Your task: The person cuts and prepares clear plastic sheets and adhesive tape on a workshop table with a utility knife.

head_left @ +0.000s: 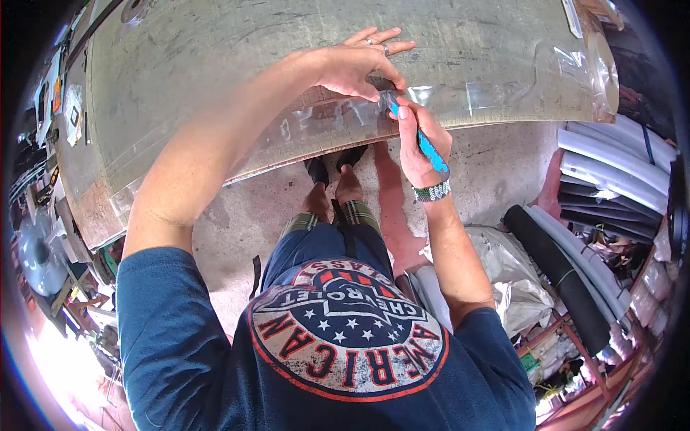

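Note:
My right hand (424,136) is wrapped around a utility knife (432,152) with a blue handle, its thumb lying along the top. The knife's front end points away from me, at the near edge of a clear plastic sheet (316,118). Just beyond it, my left hand (356,68) rests over the sheet with its fingers spread. Its thumb and index finger are apart on either side of the spot by the knife's tip. Whether the blade touches the plastic cannot be made out.
The sheet lies along the front edge of a large worn worktable (215,43). White rolls (611,161) are stacked at the right, with a black roll (557,276) leaning below them. A fan (39,251) stands at the left. Concrete floor (489,158) shows under the table edge.

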A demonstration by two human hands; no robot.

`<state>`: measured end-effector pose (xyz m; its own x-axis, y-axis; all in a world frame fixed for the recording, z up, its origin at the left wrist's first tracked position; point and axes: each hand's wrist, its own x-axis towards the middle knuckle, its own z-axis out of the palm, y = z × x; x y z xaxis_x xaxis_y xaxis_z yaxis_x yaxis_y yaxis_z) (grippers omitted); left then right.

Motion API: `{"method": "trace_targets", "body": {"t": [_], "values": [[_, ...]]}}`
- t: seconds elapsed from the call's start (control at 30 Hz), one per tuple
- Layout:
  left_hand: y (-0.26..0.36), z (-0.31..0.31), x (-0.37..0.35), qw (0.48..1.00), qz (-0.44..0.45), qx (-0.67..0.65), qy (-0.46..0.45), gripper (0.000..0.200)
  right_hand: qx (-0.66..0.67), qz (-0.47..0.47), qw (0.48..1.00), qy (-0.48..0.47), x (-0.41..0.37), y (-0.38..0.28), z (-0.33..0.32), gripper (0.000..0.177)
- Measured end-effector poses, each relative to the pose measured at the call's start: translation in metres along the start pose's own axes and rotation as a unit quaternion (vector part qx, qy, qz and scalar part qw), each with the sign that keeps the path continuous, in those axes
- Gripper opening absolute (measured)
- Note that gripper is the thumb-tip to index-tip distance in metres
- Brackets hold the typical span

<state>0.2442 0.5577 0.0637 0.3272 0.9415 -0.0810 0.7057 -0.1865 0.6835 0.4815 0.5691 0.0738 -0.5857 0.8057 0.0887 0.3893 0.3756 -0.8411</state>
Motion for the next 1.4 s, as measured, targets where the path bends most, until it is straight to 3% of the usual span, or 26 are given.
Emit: {"method": "trace_targets", "body": {"t": [0.77,0.9,1.27,1.4], "values": [[0.004,-0.004,0.002,1.0,-0.008,0.007,-0.018,0.051,-0.027,-0.077,0.997,-0.01,0.015,-0.004,0.004,0.013],[0.008,-0.007,0.002,0.999,-0.025,0.018,-0.036,0.052,-0.037,-0.049,0.997,-0.045,0.016,-0.004,-0.003,0.023],[0.006,-0.003,0.003,0.999,-0.03,0.016,-0.036,0.053,-0.05,-0.024,0.997,-0.055,-0.001,-0.006,-0.009,0.022],[0.005,-0.005,0.003,0.999,-0.023,0.008,-0.047,0.056,-0.091,-0.056,0.992,-0.067,-0.014,-0.012,-0.018,0.022]]}}
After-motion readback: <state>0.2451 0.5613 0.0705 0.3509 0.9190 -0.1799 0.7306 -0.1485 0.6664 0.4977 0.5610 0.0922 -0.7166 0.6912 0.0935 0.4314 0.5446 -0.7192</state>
